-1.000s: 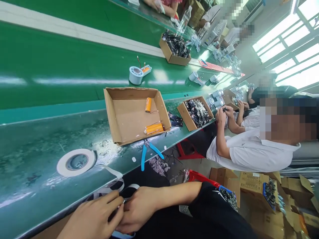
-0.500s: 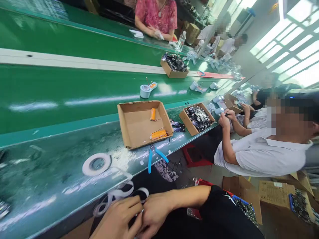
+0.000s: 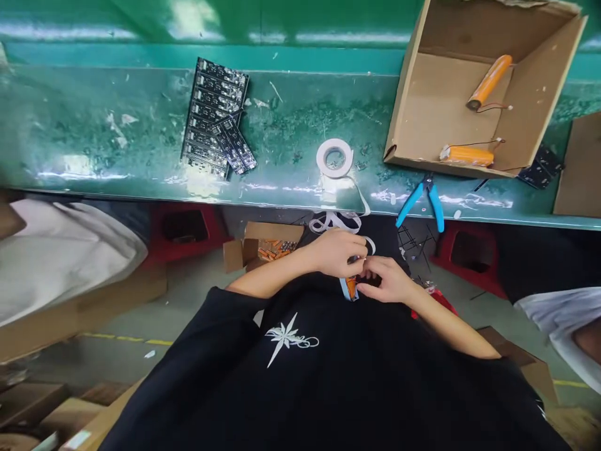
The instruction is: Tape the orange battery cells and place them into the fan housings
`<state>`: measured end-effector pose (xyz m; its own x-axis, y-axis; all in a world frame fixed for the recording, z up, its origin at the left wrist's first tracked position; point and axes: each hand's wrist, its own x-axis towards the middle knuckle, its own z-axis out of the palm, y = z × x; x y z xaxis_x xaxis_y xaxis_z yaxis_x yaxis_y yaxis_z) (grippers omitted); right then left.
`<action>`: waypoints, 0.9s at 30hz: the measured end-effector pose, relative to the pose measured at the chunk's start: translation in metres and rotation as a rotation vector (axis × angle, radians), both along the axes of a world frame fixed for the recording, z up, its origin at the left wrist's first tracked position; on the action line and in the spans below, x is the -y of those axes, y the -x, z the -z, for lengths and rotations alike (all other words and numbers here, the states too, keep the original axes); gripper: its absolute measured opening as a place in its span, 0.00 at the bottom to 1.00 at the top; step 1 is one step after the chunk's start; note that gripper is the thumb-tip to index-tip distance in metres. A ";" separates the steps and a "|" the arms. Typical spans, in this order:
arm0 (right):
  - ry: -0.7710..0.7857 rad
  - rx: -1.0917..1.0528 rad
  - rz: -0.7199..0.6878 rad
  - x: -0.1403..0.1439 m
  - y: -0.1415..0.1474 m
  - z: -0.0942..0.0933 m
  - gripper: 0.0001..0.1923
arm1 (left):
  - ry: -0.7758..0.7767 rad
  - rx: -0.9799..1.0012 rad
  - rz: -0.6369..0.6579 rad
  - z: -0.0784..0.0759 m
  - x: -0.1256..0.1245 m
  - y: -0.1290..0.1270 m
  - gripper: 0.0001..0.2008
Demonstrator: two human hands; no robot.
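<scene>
Low over my lap, a light-blue plastic piece with an orange battery (image 3: 350,288) in it shows below my fingers; its upper part is hidden. My left hand (image 3: 339,252) is closed over that upper part, palm down. Beside it, my right hand (image 3: 387,280) has its fingers curled in a pinch against the left fingertips; what they pinch is too small to make out. A loose strip of white tape (image 3: 335,220) hangs at the table edge behind my hands, running from a tape roll (image 3: 335,158) on the table.
Black circuit boards (image 3: 211,116) lie on the table at left. Blue-handled cutters (image 3: 422,203) rest at the edge, below a cardboard box (image 3: 404,119) with two orange batteries (image 3: 491,81). Red stools (image 3: 188,228) and seated people flank me. A carton of small parts (image 3: 277,247) stands below.
My view has swung from the right down to my lap, so the circuit boards now show. Both hands stay close together; the plastic piece with the battery has come into sight.
</scene>
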<state>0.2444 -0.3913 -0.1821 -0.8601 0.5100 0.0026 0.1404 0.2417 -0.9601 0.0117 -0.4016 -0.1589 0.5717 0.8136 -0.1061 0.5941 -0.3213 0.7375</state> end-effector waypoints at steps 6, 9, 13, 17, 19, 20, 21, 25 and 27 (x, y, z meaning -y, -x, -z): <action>-0.035 0.046 0.096 0.016 0.001 0.006 0.22 | 0.046 -0.082 -0.104 0.006 0.001 0.001 0.12; -0.095 0.013 0.124 0.019 0.003 0.008 0.17 | 0.074 -0.139 -0.113 0.003 -0.002 -0.004 0.10; -0.080 0.076 0.076 0.018 0.004 0.018 0.20 | 0.138 -0.195 -0.105 0.006 -0.007 -0.014 0.11; -0.105 0.188 -0.063 0.014 0.003 0.026 0.21 | 0.233 -0.260 -0.246 0.010 -0.013 -0.013 0.14; -0.137 0.216 -0.084 0.012 0.004 0.028 0.19 | 0.220 -0.269 -0.301 0.007 -0.014 -0.008 0.15; -0.152 0.222 -0.067 0.012 0.006 0.028 0.19 | 0.204 -0.265 -0.303 0.003 -0.014 -0.005 0.16; -0.165 0.221 -0.037 0.014 0.008 0.027 0.18 | 0.188 -0.252 -0.279 -0.001 -0.013 -0.004 0.15; -0.291 0.178 0.093 0.033 0.020 0.027 0.14 | 0.154 -0.232 -0.138 -0.011 0.000 -0.007 0.06; -0.430 0.201 0.088 0.038 0.027 0.036 0.11 | 0.165 -0.265 -0.128 -0.002 0.007 -0.006 0.09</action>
